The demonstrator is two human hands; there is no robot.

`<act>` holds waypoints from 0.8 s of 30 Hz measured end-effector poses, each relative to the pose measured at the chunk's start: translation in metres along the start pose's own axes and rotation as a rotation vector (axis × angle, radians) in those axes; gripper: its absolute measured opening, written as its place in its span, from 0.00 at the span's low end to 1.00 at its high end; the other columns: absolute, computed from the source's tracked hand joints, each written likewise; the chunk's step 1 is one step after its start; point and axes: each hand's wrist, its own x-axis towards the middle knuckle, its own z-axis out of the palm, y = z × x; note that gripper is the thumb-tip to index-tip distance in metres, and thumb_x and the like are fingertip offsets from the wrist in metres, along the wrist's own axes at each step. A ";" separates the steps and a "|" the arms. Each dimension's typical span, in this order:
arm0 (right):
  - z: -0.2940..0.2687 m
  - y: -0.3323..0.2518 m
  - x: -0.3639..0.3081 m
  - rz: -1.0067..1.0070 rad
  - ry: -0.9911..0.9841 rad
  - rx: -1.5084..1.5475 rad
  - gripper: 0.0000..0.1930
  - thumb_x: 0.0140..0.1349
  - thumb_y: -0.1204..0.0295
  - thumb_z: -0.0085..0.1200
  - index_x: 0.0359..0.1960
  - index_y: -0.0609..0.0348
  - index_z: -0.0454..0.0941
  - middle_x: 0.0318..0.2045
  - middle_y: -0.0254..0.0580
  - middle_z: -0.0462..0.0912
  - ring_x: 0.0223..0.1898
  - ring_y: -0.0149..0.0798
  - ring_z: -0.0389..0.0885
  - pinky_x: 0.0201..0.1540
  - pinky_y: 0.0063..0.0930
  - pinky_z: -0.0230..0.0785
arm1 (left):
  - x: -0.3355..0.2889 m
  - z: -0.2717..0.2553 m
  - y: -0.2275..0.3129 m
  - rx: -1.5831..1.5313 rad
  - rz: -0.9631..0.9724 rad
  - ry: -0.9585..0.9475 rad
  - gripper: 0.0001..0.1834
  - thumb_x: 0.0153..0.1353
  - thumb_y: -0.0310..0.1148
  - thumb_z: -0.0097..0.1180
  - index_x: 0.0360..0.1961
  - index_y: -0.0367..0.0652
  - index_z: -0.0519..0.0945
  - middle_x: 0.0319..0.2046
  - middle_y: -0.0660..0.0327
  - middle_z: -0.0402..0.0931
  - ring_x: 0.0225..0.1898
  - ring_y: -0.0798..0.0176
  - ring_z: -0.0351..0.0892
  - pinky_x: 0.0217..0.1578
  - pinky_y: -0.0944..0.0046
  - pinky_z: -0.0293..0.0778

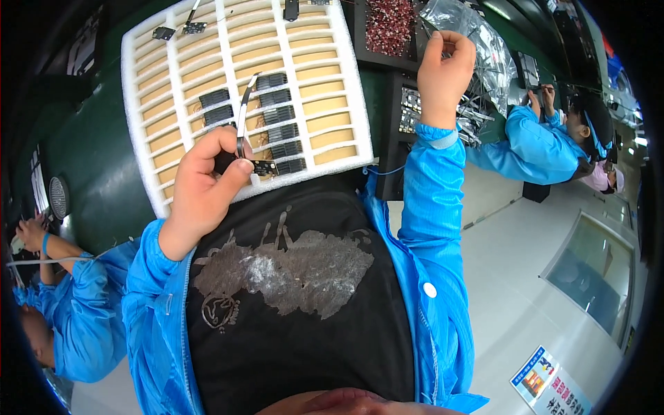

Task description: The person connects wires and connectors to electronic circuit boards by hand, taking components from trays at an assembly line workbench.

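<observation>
At the far left, a small item is being handled by a co-worker in a blue sleeve (86, 273), near a round grey mesh piece (59, 198) on the green work surface (104, 155). Farther right, a white foam tray (339, 166) is being filled out by rows of narrow slots, with black parts (283, 131) being held in several of the lower ones and a few more lying across its top end. Over the tray's lower edge, a small black part (265, 167) is being pinched in the left hand (207, 181), thumb against fingers in a narrow grip; a slim black-and-white strip (242, 121) is being pointed upward from the same pinch. Beyond the tray, small red pieces (391, 26) are being contained in a dark bin. Beside them, the right hand (446, 72) is being held raised before a clear plastic bag (487, 45), its fingertips drawn close together; whether anything is being gripped there cannot be told. At the far right, a dark flat object (529, 69) is being handled by another co-worker (546, 145) in blue.
</observation>
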 end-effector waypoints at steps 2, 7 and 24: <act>-0.005 0.004 0.002 -0.008 -0.012 -0.039 0.06 0.62 0.73 0.57 0.36 0.64 0.76 0.33 0.44 0.75 0.31 0.42 0.76 0.39 0.35 0.69 | 0.003 0.001 0.002 0.011 0.023 -0.015 0.05 0.64 0.21 0.54 0.35 0.40 0.70 0.37 0.65 0.71 0.38 0.74 0.68 0.41 0.72 0.65; -0.017 -0.017 0.002 0.109 -0.099 0.035 0.07 0.64 0.73 0.58 0.39 0.63 0.77 0.35 0.42 0.78 0.34 0.36 0.78 0.40 0.29 0.70 | 0.010 0.007 0.007 -0.028 0.127 -0.006 0.05 0.64 0.20 0.53 0.35 0.39 0.70 0.39 0.61 0.72 0.41 0.70 0.70 0.46 0.68 0.68; -0.034 -0.159 -0.049 0.252 -0.879 0.939 0.06 0.58 0.82 0.59 0.34 0.59 0.76 0.33 0.31 0.76 0.31 0.24 0.72 0.31 0.19 0.62 | 0.015 0.013 0.028 0.033 0.106 -0.100 0.04 0.63 0.23 0.56 0.33 0.40 0.73 0.40 0.62 0.71 0.42 0.68 0.69 0.45 0.67 0.69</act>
